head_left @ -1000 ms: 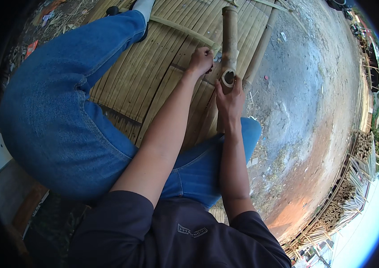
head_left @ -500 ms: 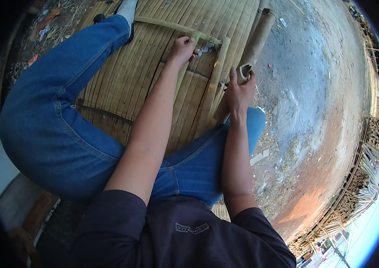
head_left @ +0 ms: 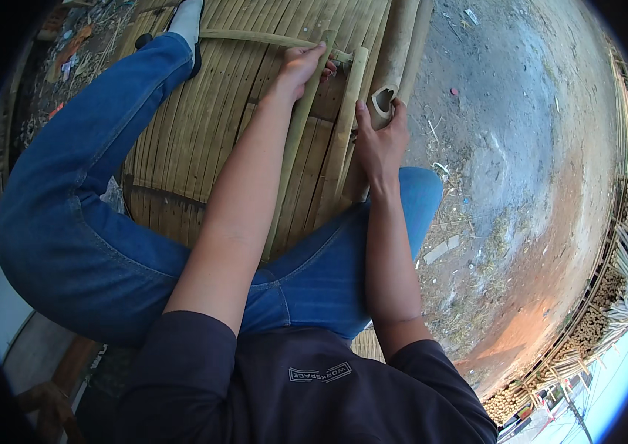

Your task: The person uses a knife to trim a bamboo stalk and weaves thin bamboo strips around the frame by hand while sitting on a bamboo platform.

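My left hand (head_left: 304,72) is closed around the upper part of a long, narrow bamboo strip (head_left: 292,159), which slants back toward my lap. My right hand (head_left: 383,144) has its thumb and fingers on either side of a hollow bamboo tube (head_left: 379,117), its open, uneven end facing up. Between the hands lies another bamboo strip (head_left: 349,111), lengthwise on the slatted bamboo platform (head_left: 181,140). A thin, curved strip (head_left: 255,37) crosses the platform beyond my left hand.
Thick bamboo poles (head_left: 401,44) run along the platform's right edge. Past them is bare dirt ground (head_left: 506,163) with scattered litter. Stacked bamboo (head_left: 588,333) stands far right. My bent left leg (head_left: 99,163) rests along the left side.
The strip in my left hand has come up and now shows along much more of its length. My right hand and the tube end appear slightly farther left and forward; the view has shifted a little.
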`<state>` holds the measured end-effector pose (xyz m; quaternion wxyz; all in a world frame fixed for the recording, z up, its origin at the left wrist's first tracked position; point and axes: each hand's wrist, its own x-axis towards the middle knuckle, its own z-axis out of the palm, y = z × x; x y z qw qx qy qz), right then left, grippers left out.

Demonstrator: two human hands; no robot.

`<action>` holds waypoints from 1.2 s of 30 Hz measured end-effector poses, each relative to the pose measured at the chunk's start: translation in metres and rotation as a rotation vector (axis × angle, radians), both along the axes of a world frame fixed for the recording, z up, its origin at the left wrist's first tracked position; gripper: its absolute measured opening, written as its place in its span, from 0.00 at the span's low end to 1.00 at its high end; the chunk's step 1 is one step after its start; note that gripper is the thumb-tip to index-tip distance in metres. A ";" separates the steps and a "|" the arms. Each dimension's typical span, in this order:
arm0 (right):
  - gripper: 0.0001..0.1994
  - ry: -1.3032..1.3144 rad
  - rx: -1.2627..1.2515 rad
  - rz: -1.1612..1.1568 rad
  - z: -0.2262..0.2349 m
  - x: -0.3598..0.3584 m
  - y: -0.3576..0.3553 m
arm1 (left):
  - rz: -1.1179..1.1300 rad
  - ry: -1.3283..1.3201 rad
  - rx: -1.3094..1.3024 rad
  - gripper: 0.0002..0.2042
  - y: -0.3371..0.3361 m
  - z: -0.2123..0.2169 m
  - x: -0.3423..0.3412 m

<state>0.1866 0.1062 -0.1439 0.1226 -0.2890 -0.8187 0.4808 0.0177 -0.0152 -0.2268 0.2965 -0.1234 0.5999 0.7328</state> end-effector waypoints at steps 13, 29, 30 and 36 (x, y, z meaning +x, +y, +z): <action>0.38 -0.065 -0.008 0.047 -0.008 -0.002 -0.001 | -0.032 -0.118 0.076 0.18 -0.016 -0.002 -0.006; 0.38 -0.053 -0.004 0.050 -0.005 0.000 -0.001 | -0.037 -0.071 -0.137 0.18 -0.006 -0.006 -0.003; 0.38 -0.044 -0.016 0.050 -0.005 0.000 -0.001 | -0.024 -0.074 -0.150 0.19 -0.004 -0.005 -0.002; 0.38 -0.019 0.063 0.066 -0.017 0.000 0.002 | -0.023 -0.064 -0.178 0.19 -0.003 -0.006 -0.002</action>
